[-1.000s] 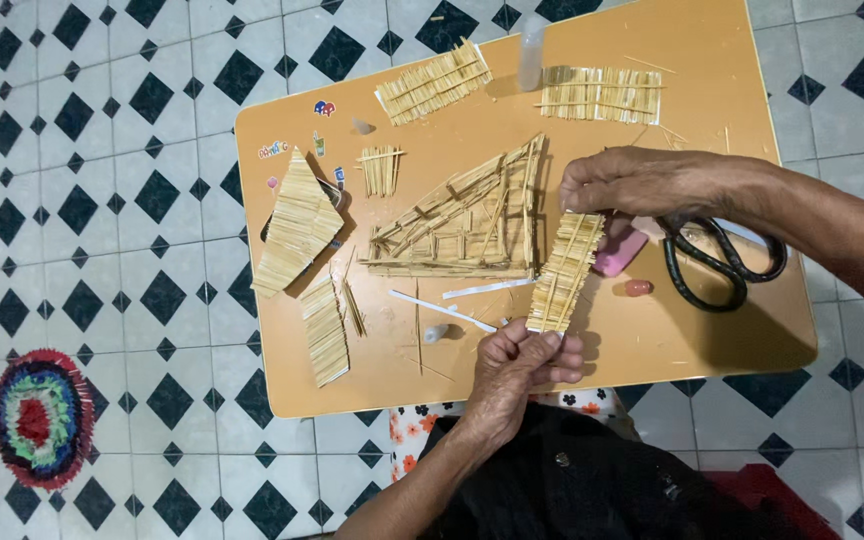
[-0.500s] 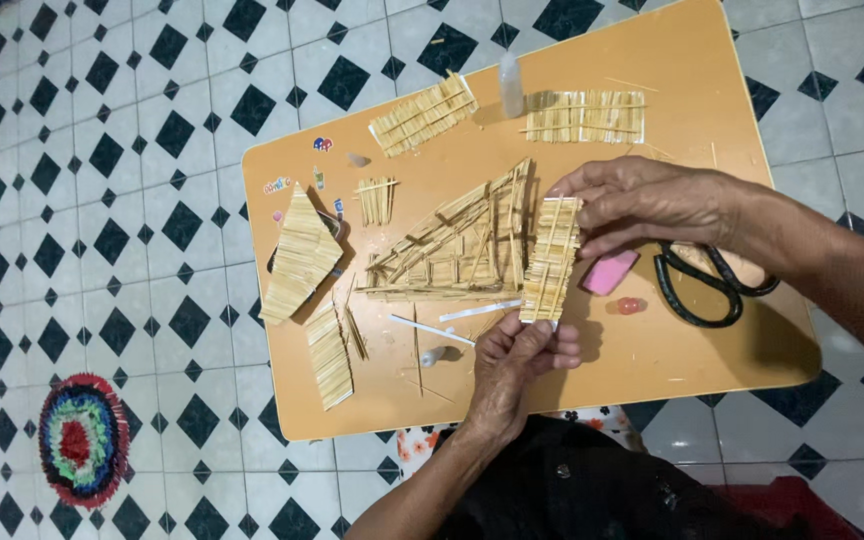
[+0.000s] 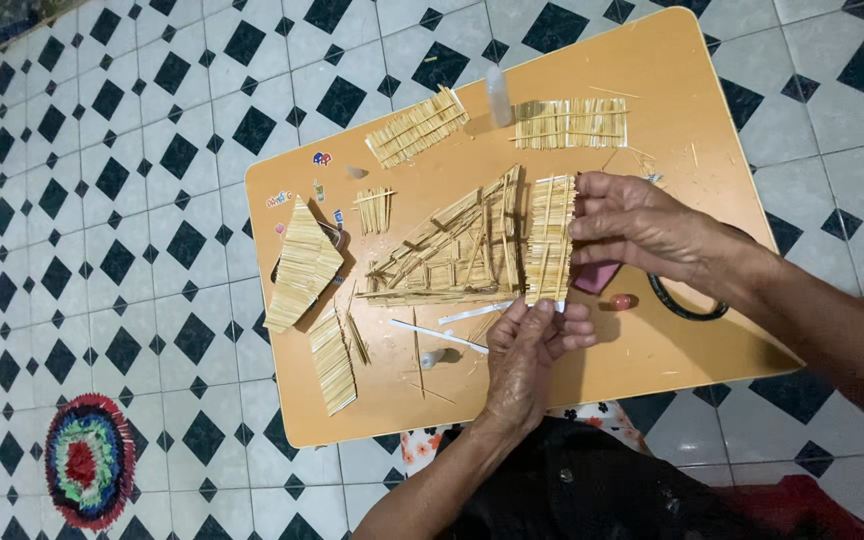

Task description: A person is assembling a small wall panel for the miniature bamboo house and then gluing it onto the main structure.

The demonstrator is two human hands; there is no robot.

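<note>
Head view. We log both hands on one rectangular stick panel, standing just right of the triangular stick frame in the middle of the orange table. The right hand pinches the panel's right edge, fingers nearly closed, thumb on top. The left hand curls around its near end, fingers bent and closed on the lower edge.

We judge the step as fitting this panel against the frame's upright side. The panel touches the frame or lies just beside it; we cannot tell which. Seating it would call for squaring its long edge to the upright and keeping both ends level.

Count:
- six flat stick pieces: the held one, two at the far edge, a small bundle, a pointed panel, and a narrow strip
- one frame
- two white strips
- one clear bottle
- one pair of scissors, half hidden
</note>
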